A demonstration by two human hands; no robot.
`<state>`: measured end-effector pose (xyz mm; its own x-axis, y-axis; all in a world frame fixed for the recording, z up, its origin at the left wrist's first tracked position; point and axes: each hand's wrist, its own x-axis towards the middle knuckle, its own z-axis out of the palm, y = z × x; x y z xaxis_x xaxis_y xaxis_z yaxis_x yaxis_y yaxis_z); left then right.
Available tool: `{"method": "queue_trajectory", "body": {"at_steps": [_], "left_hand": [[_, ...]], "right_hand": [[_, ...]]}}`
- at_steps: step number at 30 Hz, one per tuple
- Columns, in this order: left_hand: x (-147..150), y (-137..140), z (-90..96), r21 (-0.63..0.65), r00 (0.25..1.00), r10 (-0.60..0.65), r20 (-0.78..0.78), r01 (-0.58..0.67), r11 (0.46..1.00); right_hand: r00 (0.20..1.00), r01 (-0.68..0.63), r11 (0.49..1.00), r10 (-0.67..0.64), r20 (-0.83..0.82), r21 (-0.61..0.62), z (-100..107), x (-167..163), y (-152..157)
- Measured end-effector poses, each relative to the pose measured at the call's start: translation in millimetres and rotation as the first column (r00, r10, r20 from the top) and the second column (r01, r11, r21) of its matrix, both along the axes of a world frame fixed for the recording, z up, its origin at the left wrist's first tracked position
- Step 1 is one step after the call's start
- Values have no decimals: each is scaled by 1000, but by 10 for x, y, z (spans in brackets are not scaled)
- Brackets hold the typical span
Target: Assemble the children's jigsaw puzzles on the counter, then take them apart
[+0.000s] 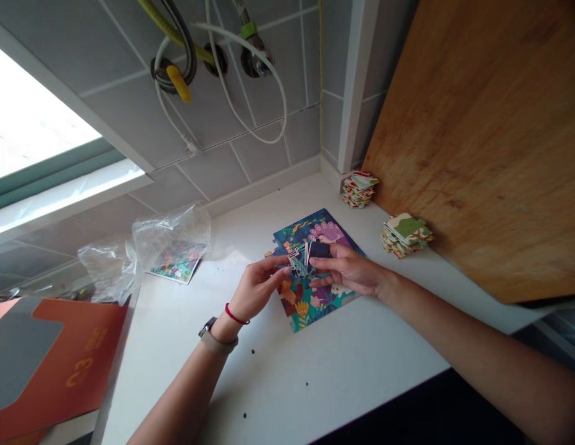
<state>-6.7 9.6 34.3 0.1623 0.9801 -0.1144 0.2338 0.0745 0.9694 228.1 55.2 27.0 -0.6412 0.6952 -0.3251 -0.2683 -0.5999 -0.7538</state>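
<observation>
A partly assembled jigsaw puzzle (310,309) with colourful animals and plants lies on the white countertop, its left edge uneven. Above it, both hands hold small stacks of puzzle pieces (320,249) edge-on. My right hand (349,269) is closed on the dark stack between thumb and fingers. My left hand (262,278), with a red cord and a watch at the wrist, pinches the pieces (296,262) at the stack's left side. The fingers partly cover the puzzle's middle.
Two piles of puzzle pieces, one farther back (360,189) and one nearer (406,235), stand beside a large wooden board (482,148). A clear plastic bag (171,228) lies over a small picture card (178,266) at left. An orange box (83,364) sits past the counter's left edge.
</observation>
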Motion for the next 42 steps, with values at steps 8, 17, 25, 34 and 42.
{"method": "queue_trajectory", "body": {"at_steps": [8, 17, 25, 34, 42], "left_hand": [[128, -44, -20, -187, 964, 122, 237, -78, 979], [109, -28, -21, -198, 956, 245, 159, -212, 957], [-46, 64, 52, -26, 953, 301, 32, -300, 953], [-437, 325, -236, 160, 869, 480, -121, -461, 873], [-404, 420, -310, 187, 836, 535, -122, -510, 839]], "right_hand": [[999, -41, 999, 41, -2, 32, -18, -2, -4], [997, -51, 997, 48, 54, 56, -10, -19, -26], [988, 148, 988, -150, 45, 48, -9, -11, 36], [982, 176, 984, -178, 57, 32, -14, -10, 52], [982, 178, 984, -179, 61, 30, -5, -13, 50]]}}
